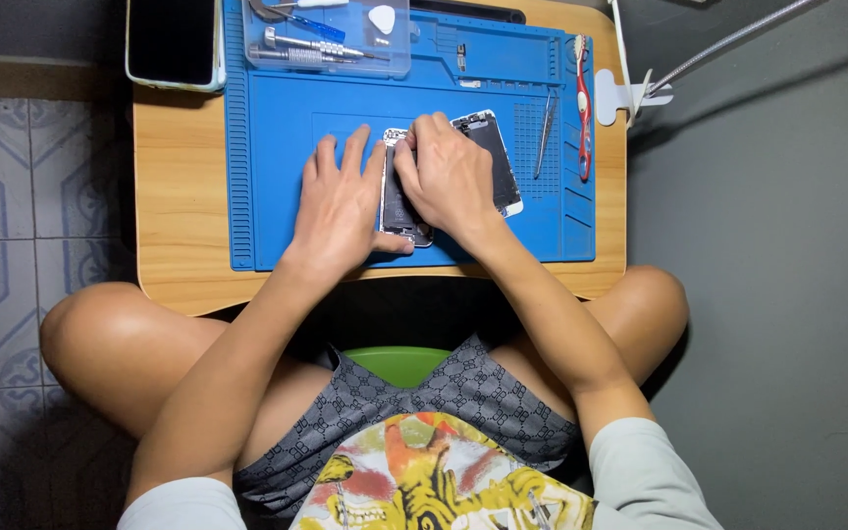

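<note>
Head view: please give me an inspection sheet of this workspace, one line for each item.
Surface: small wooden table covered by a blue mat.
Job's things: opened phone on the mat, its screen lying beside it.
Clutter: clear tray with screwdrivers, tweezers, red toothbrush, second phone.
Grippers: left hand and right hand both press on the opened phone; fingers bare.
Cables: nothing seen.
Surroundings: tiled floor, lamp arm, person sitting cross-legged.

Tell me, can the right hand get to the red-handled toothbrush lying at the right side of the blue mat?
Probably yes: the right hand rests on the opened phone, and only bare blue mat and slim metal tweezers lie before the red-handled toothbrush.
</note>
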